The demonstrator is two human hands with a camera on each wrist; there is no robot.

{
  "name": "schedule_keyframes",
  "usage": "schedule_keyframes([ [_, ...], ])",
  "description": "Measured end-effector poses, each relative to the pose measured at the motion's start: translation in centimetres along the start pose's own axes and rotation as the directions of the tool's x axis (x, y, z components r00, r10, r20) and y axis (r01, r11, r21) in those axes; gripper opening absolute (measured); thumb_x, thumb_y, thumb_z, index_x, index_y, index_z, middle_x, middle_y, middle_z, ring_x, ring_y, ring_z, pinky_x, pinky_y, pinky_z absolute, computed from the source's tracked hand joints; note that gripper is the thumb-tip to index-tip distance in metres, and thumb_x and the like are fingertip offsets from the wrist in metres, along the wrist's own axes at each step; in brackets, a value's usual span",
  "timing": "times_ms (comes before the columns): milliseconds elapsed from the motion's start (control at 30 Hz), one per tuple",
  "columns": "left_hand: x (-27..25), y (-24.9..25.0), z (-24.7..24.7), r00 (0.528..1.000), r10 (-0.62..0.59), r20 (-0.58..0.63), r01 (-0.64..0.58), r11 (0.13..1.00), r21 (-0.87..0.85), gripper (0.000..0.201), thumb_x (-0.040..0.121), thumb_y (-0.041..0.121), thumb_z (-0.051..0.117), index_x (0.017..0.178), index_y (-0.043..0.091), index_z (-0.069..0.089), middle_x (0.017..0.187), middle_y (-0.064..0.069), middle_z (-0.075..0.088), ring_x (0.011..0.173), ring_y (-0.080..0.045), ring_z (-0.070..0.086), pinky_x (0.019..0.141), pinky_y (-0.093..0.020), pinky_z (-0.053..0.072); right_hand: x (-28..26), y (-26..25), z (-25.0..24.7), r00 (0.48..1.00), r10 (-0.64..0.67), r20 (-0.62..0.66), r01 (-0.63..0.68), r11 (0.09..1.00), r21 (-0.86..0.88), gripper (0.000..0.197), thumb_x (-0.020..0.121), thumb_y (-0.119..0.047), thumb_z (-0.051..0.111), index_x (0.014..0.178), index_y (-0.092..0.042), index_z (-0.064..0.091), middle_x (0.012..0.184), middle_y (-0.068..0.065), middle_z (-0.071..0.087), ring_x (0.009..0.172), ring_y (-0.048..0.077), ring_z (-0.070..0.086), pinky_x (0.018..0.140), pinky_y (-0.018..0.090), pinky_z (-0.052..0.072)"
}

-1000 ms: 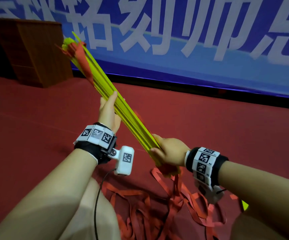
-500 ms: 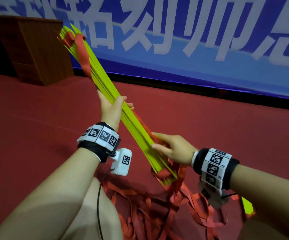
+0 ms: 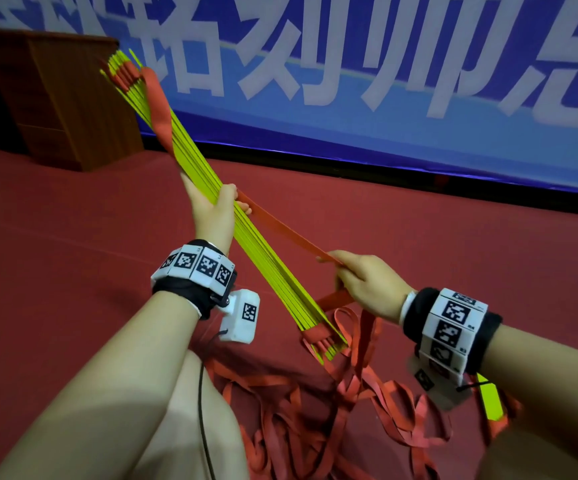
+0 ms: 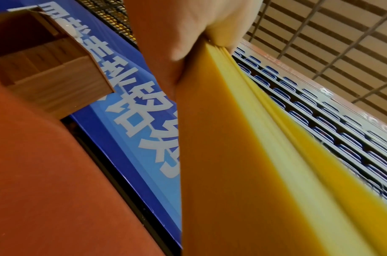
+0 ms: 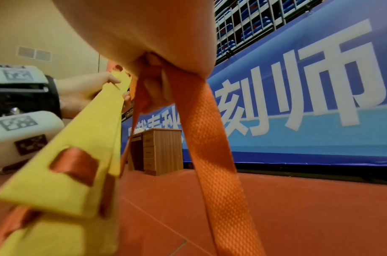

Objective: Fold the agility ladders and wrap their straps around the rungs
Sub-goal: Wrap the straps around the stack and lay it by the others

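Observation:
A bundle of several yellow ladder rungs point(image 3: 273, 275) slants from upper left down to the lower middle, off the floor. My left hand point(image 3: 216, 211) grips the bundle near its middle; the left wrist view shows the rungs point(image 4: 243, 155) under my fingers point(image 4: 188, 26). An orange strap point(image 3: 280, 230) runs taut from the bundle's far side to my right hand point(image 3: 360, 282), which grips it to the right of the bundle. In the right wrist view the strap point(image 5: 203, 121) hangs down from my curled fingers point(image 5: 153, 93). More strap point(image 3: 157, 109) winds over the rungs' far end.
A tangle of loose orange straps point(image 3: 315, 410) lies on the red floor point(image 3: 55, 254) below my hands, with another yellow rung point(image 3: 490, 400) at the lower right. A wooden cabinet point(image 3: 59, 98) stands at the back left before a blue banner point(image 3: 384, 98).
My right hand has left the bundle's lower end and moved right, pulling a strap taut away from the rungs. The left hand has stayed around the bundle's middle.

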State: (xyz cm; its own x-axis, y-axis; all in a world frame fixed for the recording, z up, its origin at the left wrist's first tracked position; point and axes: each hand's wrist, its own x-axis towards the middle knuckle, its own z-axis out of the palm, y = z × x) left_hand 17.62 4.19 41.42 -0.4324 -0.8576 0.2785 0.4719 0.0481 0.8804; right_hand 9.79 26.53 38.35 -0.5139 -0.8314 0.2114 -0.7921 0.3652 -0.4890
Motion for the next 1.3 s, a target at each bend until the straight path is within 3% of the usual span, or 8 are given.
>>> schedule_keyframes([
  [167,1.0,-0.6,-0.6,0.998,-0.06,-0.004,0.06,0.998,-0.031,0.075,0.089,0.002,0.048,0.154,0.022,0.015,0.067,-0.004,0.05,0.046,-0.015,0.052,0.052,-0.029,0.051,0.6,0.1,-1.0,0.981,0.133,-0.139,-0.103,0.973,0.206,0.037,0.095,-0.005,0.037,0.121,-0.019,0.059,0.072,-0.002,0.057,0.055,0.003,0.049,0.059,0.022,0.041],
  [367,0.8,-1.3,-0.8,0.998,-0.025,0.059,0.018,0.993,0.114,0.084,0.091,0.004,0.052,0.155,0.027,0.003,0.087,-0.001,0.062,0.056,-0.01,0.06,0.076,-0.038,0.055,-0.1,0.5,-1.4,0.958,0.242,0.151,-0.283,0.88,0.381,0.029,0.104,-0.02,0.037,0.127,-0.011,0.053,0.081,0.009,0.062,0.062,0.027,0.058,0.055,0.033,0.052],
  [467,0.6,-1.5,-0.8,0.999,-0.024,0.04,0.018,0.989,0.145,0.09,0.093,0.006,0.055,0.154,0.028,-0.007,0.131,-0.014,0.052,0.066,-0.008,0.063,0.083,-0.04,0.057,-0.4,0.4,-1.0,0.972,0.168,0.163,-0.214,0.92,0.327,0.037,0.103,-0.015,0.038,0.139,-0.022,0.041,0.086,0.007,0.066,0.067,0.026,0.061,0.059,0.031,0.054],
  [633,1.1,-2.4,-0.8,0.999,-0.045,-0.007,0.045,0.99,0.133,0.095,0.088,0.024,0.063,0.152,0.043,-0.006,0.145,-0.013,0.044,0.078,-0.013,0.067,0.091,-0.051,0.054,-0.3,-0.4,-0.2,0.998,-0.019,0.059,0.011,0.99,0.144,0.047,0.101,-0.01,0.038,0.145,-0.029,0.037,0.08,-0.009,0.061,0.06,0.001,0.052,0.062,0.01,0.039],
  [800,3.4,-5.4,-1.9,0.984,-0.155,-0.093,0.17,0.967,0.192,0.074,0.068,0.054,0.053,0.126,0.074,0.011,0.151,-0.017,0.039,0.129,-0.041,0.048,0.104,-0.061,0.04,-0.5,-1.3,0.1,0.993,-0.07,-0.095,0.082,0.988,0.131,0.037,0.099,-0.008,0.042,0.132,-0.018,0.055,0.074,-0.008,0.057,0.062,-0.008,0.052,0.06,0.007,0.035],
  [1067,2.8,-3.8,-2.0,0.977,-0.206,-0.056,0.211,0.971,0.114,0.072,0.1,0.015,0.042,0.154,0.034,-0.002,0.075,-0.008,0.051,0.061,-0.018,0.055,0.058,-0.033,0.058,0.9,0.3,-0.2,0.946,0.163,-0.281,-0.086,0.96,0.268,0.025,0.1,-0.009,0.04,0.108,-0.017,0.063,0.074,-0.001,0.061,0.044,0.004,0.051,0.057,0.021,0.043],
  [1200,2.6,-4.3,-2.6,0.97,-0.241,-0.03,0.241,0.938,0.249,0.089,0.083,0.046,0.057,0.149,0.048,-0.003,0.143,-0.017,0.047,0.118,-0.038,0.057,0.096,-0.055,0.05,1.2,0.3,-0.1,0.938,0.192,-0.29,-0.092,0.941,0.325,0.026,0.1,-0.011,0.044,0.114,-0.011,0.066,0.073,-0.002,0.061,0.05,0.008,0.053,0.051,0.015,0.047],
  [1300,2.4,-3.9,-2.7,0.978,-0.208,-0.013,0.2,0.919,0.341,0.089,0.093,0.042,0.054,0.153,0.031,-0.011,0.157,-0.01,0.03,0.137,-0.031,0.04,0.113,-0.05,0.033,1.2,0.2,-0.3,0.934,0.165,-0.318,-0.056,0.944,0.325,0.026,0.099,-0.015,0.048,0.117,-0.015,0.067,0.077,-0.006,0.062,0.058,-0.002,0.056,0.056,0.018,0.05],
])
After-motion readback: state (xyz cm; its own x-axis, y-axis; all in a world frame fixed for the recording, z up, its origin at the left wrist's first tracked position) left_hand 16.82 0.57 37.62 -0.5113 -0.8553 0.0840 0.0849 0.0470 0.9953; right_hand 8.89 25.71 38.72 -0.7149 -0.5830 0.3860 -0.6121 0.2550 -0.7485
